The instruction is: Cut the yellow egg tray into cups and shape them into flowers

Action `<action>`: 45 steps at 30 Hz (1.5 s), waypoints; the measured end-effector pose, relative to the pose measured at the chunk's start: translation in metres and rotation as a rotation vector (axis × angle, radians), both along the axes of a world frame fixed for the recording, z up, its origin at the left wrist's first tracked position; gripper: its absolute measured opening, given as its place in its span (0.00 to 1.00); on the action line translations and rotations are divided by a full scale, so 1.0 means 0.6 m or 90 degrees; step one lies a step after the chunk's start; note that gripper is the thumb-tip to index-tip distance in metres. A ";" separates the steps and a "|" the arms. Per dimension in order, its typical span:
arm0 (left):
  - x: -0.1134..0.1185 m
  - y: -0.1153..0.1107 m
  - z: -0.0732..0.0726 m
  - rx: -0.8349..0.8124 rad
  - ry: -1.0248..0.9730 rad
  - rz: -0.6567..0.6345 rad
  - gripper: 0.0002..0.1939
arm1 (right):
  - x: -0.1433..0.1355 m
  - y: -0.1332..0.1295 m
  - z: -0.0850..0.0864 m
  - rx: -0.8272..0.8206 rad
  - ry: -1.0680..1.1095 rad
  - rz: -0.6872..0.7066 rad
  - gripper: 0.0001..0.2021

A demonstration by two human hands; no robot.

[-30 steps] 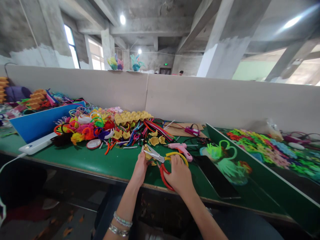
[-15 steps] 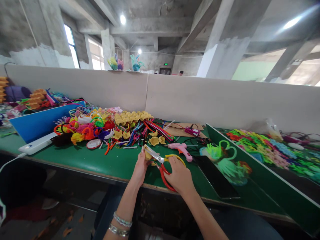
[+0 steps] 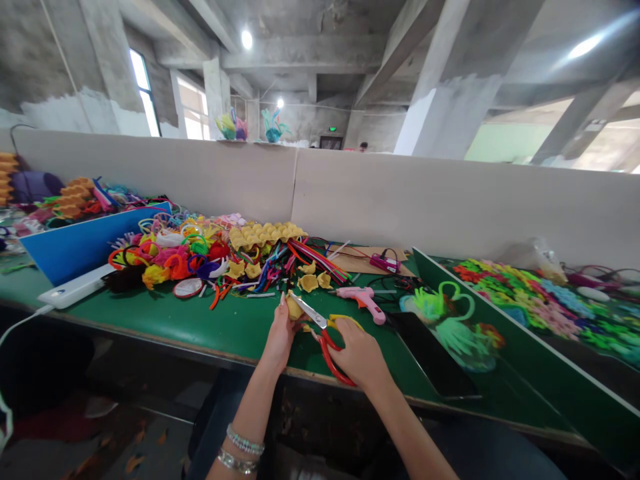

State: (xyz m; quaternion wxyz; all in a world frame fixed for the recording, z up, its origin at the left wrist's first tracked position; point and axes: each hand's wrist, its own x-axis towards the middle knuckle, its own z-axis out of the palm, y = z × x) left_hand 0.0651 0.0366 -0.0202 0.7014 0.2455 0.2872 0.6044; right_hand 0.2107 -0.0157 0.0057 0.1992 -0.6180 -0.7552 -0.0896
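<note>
My left hand (image 3: pixel 281 333) pinches a small yellow egg-carton cup (image 3: pixel 294 309) above the front edge of the green table (image 3: pixel 225 325). In my right hand (image 3: pixel 361 350) are scissors (image 3: pixel 331 360) with red and yellow handles. Their silver blades lie close together across the top of the cup. Just beyond, several cut yellow cups (image 3: pixel 308 283) rest on the table. A pink glue gun (image 3: pixel 367 299) lies to the right of them.
A yellow egg carton (image 3: pixel 267 233) and a heap of coloured pipe cleaners (image 3: pixel 175 257) stand behind to the left. A black tablet (image 3: pixel 433 357) and green fuzzy figures (image 3: pixel 463 340) lie right, beside an upright divider (image 3: pixel 525 347). A white power strip (image 3: pixel 77 287) is left.
The scissor blades have closed somewhat, and the yellow handle has drawn nearer the red one. The cup has turned slightly in my left hand.
</note>
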 end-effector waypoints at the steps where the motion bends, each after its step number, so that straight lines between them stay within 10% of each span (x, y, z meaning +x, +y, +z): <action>1: 0.001 0.001 0.000 -0.002 0.001 0.007 0.24 | 0.001 0.000 0.002 -0.004 0.005 0.006 0.14; 21: -0.011 -0.006 0.021 -0.048 -0.112 -0.009 0.17 | 0.071 0.006 0.033 0.107 -0.037 -0.014 0.16; 45: -0.006 -0.008 0.011 0.023 -0.102 -0.005 0.13 | 0.014 0.000 0.004 0.030 0.053 0.041 0.17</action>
